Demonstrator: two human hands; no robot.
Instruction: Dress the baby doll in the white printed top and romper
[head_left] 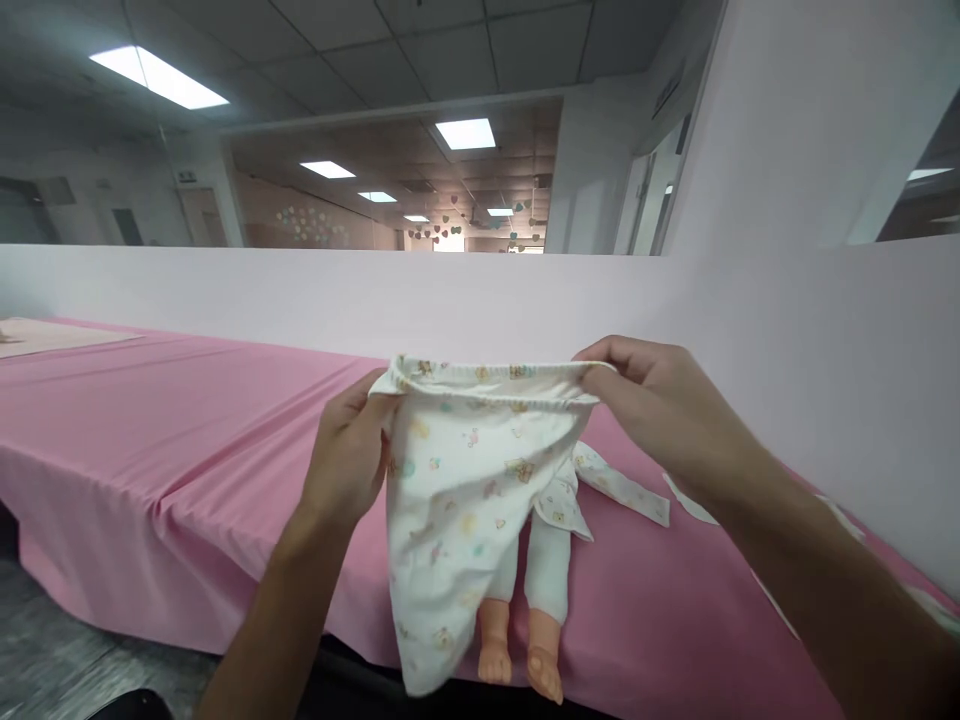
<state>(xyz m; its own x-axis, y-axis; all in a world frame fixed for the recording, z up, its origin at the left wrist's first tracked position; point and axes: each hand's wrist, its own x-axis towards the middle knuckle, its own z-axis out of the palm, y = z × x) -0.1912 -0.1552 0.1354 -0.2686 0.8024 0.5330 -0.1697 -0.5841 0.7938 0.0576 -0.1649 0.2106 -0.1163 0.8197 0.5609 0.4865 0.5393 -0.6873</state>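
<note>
While holding up the limp, bag-shaped white cloth garment [450, 490], printed with small pastel figures, over the near part of the bench covered in pink cloth [232, 420], pinching one corner of its mouth in the fingers of the left hand [345, 450] and the opposite corner in those of the right hand [649, 390], spreading the two rims slightly apart. Hanging partly in front of the plastic-looking doll in white leggings [547, 570], not showing clearly whether touching it or hanging apart. Probably weighing very little; sagging into soft folds below the stretched mouth, so likely yielding to any push and not standing open without support. Probably not slipping in the fingers and hardly risking breakage, though perhaps stretching out of shape under a hard pull. Calling for a light hold at both mouth corners, leaving the drooping lower end free.
</note>
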